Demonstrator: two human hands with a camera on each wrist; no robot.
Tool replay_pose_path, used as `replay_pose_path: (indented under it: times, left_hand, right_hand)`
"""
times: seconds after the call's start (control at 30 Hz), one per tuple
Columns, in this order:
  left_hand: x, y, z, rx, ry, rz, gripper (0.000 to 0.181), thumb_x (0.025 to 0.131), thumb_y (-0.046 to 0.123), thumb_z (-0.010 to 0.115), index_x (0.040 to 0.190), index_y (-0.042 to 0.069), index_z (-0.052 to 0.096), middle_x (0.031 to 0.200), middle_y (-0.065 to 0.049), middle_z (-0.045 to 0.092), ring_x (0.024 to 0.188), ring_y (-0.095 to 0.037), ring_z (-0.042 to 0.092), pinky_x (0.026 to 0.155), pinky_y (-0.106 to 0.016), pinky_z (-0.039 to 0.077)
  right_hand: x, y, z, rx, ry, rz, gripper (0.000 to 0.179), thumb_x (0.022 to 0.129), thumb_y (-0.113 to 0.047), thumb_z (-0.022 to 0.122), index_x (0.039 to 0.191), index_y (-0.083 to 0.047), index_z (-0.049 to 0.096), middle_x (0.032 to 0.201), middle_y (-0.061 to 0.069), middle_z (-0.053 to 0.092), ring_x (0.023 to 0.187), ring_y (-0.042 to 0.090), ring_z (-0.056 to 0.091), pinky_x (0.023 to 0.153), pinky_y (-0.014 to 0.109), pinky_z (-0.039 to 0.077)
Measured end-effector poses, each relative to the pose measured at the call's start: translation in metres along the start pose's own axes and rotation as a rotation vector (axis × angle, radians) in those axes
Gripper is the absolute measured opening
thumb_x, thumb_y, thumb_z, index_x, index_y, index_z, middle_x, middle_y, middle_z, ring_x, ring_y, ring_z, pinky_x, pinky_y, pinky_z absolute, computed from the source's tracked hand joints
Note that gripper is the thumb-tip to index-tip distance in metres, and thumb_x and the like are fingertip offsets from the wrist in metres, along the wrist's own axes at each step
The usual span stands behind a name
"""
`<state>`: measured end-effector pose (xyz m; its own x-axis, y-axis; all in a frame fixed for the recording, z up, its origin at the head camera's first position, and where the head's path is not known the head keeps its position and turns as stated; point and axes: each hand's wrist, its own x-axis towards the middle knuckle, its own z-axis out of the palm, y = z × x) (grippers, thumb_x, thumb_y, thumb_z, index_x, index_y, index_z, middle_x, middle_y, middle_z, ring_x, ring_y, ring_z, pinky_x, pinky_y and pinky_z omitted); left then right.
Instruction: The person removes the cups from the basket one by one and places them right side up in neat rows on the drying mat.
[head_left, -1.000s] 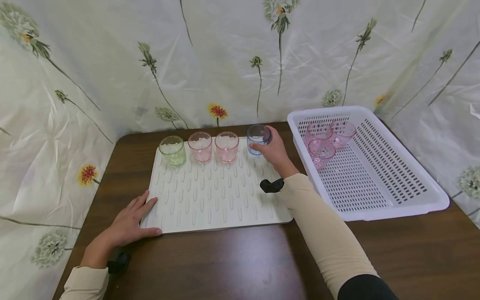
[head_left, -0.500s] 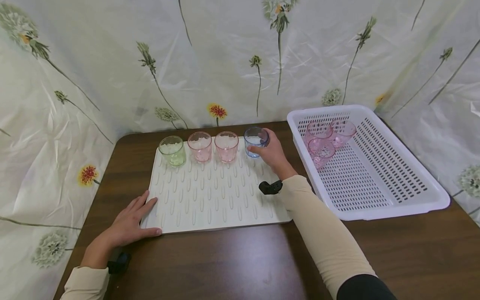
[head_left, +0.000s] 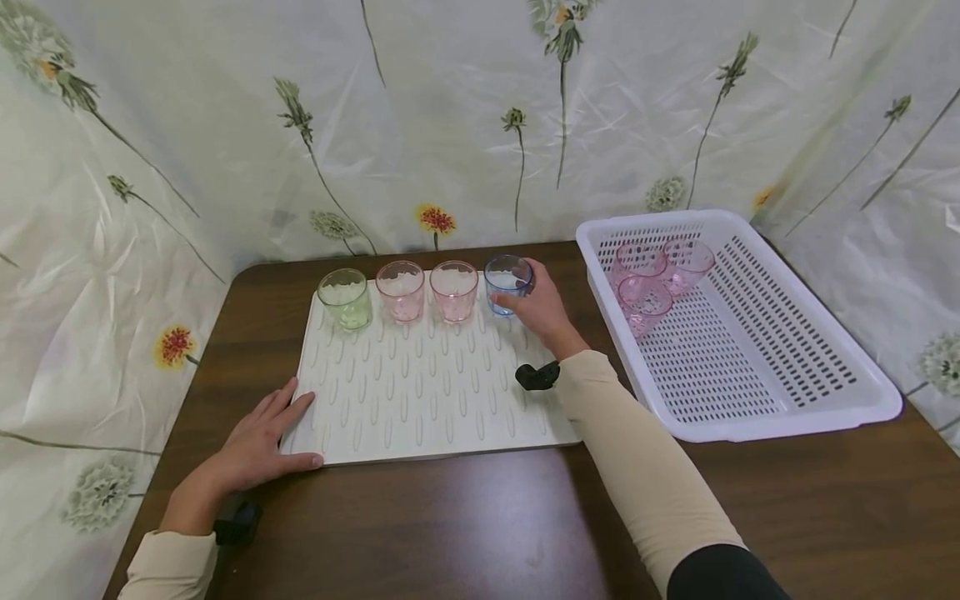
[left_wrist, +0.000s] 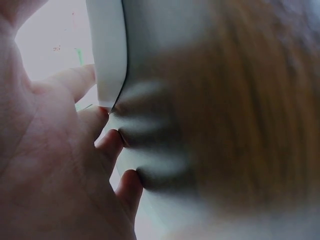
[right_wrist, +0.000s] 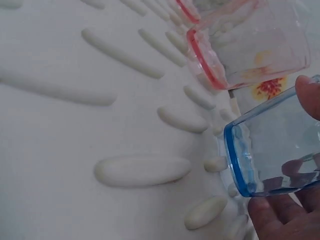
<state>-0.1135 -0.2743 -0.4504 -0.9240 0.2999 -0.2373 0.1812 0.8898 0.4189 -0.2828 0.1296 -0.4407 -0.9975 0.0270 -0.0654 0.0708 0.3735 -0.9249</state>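
Note:
A blue clear tumbler (head_left: pixel 508 286) stands upright at the back right of a white ridged drying mat (head_left: pixel 427 433). My right hand (head_left: pixel 543 308) grips its side, thumb towards me and fingers behind. In the right wrist view, the thumb and fingers lie around the blue tumbler (right_wrist: pixel 272 145). Left of it stand two pink tumblers, the nearer one (head_left: pixel 454 293) and another (head_left: pixel 401 293), then a green tumbler (head_left: pixel 346 300). My left hand (head_left: pixel 258 442) rests with spread fingers on the mat's front left corner; its fingertips touch the mat's edge in the left wrist view.
A white perforated basket (head_left: pixel 765 417) stands on the right of the dark wooden table (head_left: pixel 420 533). Several pink tumblers, bunched at its back left, include a front one (head_left: pixel 645 304). A flower-printed curtain (head_left: pixel 450 108) hangs behind the table.
My right hand has shifted slightly left with the blue tumbler, bringing it nearer to the pink one and a little closer to me. The left hand keeps its place.

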Motion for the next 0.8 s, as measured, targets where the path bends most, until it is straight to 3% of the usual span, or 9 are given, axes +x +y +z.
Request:
replay_pose_path:
  times: [0.27, 0.6, 0.8]
  left_hand:
    - [0.0, -0.004, 0.0, 0.015, 0.017, 0.014, 0.101, 0.078, 0.057, 0.074, 0.153, 0.003, 0.033, 0.164, -0.028, 0.013, 0.146, -0.052, 0.017, 0.11, -0.073, 0.023]
    - [-0.001, -0.002, 0.0, 0.002, 0.019, 0.016, 0.1, 0.078, 0.054, 0.075, 0.153, 0.003, 0.034, 0.164, -0.028, 0.014, 0.145, -0.053, 0.017, 0.11, -0.073, 0.022]
    - [0.0, 0.0, 0.0, -0.008, 0.004, 0.004, 0.1, 0.078, 0.055, 0.075, 0.154, 0.004, 0.033, 0.164, -0.027, 0.013, 0.146, -0.053, 0.016, 0.11, -0.073, 0.02]
  right_hand:
    - [0.001, 0.0, 0.005, -0.057, 0.011, -0.015, 0.084, 0.088, -0.029, 0.076, 0.153, -0.013, 0.026, 0.154, 0.012, 0.044, 0.143, 0.031, 0.041, 0.118, 0.049, 0.036]
    - [0.0, -0.001, -0.001, -0.025, -0.014, -0.045, 0.081, 0.086, -0.026, 0.078, 0.151, -0.011, 0.03, 0.151, 0.013, 0.045, 0.14, 0.031, 0.044, 0.117, 0.048, 0.037]
    - [-0.004, -0.015, -0.008, -0.003, -0.025, -0.027, 0.094, 0.088, -0.034, 0.074, 0.158, -0.012, 0.015, 0.162, 0.014, 0.03, 0.149, 0.03, 0.032, 0.121, 0.048, 0.03]
